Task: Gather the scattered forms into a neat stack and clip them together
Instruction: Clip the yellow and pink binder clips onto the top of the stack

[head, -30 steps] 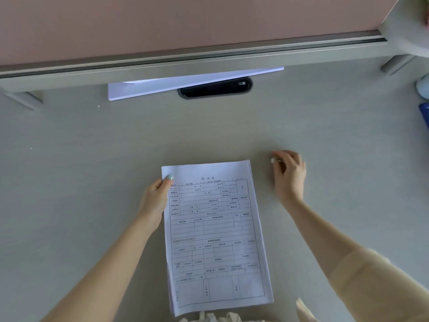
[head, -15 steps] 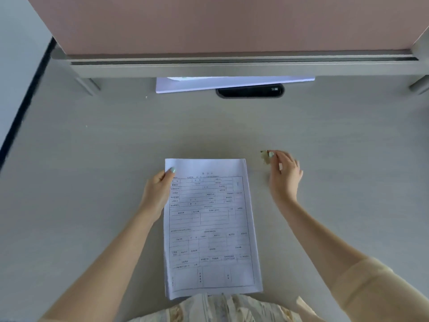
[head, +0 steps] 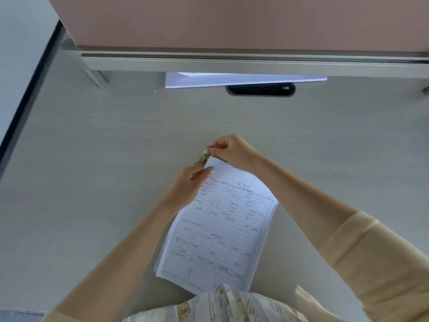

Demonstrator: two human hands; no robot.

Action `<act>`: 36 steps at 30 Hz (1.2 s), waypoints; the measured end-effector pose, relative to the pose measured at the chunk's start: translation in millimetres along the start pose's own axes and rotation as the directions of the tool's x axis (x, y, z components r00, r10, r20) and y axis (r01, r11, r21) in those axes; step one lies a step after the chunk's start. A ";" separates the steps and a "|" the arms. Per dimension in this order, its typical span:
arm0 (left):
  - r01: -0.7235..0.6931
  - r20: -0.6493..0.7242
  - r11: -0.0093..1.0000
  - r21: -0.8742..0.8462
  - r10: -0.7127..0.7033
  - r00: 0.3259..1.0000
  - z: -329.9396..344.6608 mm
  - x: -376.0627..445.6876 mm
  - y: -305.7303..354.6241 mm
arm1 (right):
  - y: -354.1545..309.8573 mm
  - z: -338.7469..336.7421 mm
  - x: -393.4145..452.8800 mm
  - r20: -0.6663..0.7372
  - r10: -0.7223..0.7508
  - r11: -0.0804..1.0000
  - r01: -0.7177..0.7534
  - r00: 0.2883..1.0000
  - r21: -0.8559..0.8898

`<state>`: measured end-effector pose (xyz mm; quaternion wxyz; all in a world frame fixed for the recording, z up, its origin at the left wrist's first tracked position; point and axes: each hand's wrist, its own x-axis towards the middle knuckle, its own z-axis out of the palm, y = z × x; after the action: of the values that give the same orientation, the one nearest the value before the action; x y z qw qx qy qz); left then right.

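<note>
A person at a pale grey desk (head: 116, 182) works a small clip (head: 207, 152) onto the far left corner of a stack of forms (head: 220, 228), the gathering apparently done and the fastening step in hand. The stack lies near the desk's front edge, turned at an angle, its lower sheets showing slightly fanned at the near edge. The left hand (head: 190, 184) pinches that top corner, its fingers closed on the paper with the thumb on top; the right hand (head: 232, 152) has its fingers closed on the clip's thin wire loops, holding it at the corner. Whether the clip already bites the sheets cannot be told from here. The next move likely calls for seating the clip fully over all the sheets, then releasing the loops while the left hand keeps the edges square. The forms are thin white paper printed with a fine ruled grid; the clip looks metallic, brassy and small. The desk has a matte, faintly grained surface. At its far side, more white paper (head: 243, 79) is tucked under a pink partition (head: 232, 19), beside a dark oval cable slot (head: 260, 89).
</note>
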<state>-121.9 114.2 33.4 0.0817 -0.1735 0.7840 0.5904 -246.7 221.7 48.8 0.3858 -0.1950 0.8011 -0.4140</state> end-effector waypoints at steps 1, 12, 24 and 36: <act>0.000 -0.003 1.000 -0.023 0.000 1.000 1.0 -0.1 -2.6 | 1.0 -1.0 -0.4 0.009 0.002 0.999 -0.002 1.000 -0.039; 0.091 0.122 0.976 -0.199 -0.068 0.990 -1.9 4.4 -12.0 | 1.2 4.8 -17.1 0.201 0.048 0.986 -0.014 0.978 -0.166; 0.118 0.188 0.968 -0.224 -0.076 0.979 -10.6 -9.8 -12.2 | -8.0 9.5 -25.0 0.196 0.116 0.972 -0.071 0.974 -0.225; 0.164 0.172 0.955 -0.247 -0.124 0.977 -18.7 -15.7 -17.2 | -9.7 9.9 -22.3 0.035 0.023 0.957 -0.012 0.999 -0.291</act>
<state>-99.6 95.0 28.6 0.1618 -0.1932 0.6765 0.6920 -225.1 225.1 63.3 0.3719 -0.2504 0.8474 -0.2846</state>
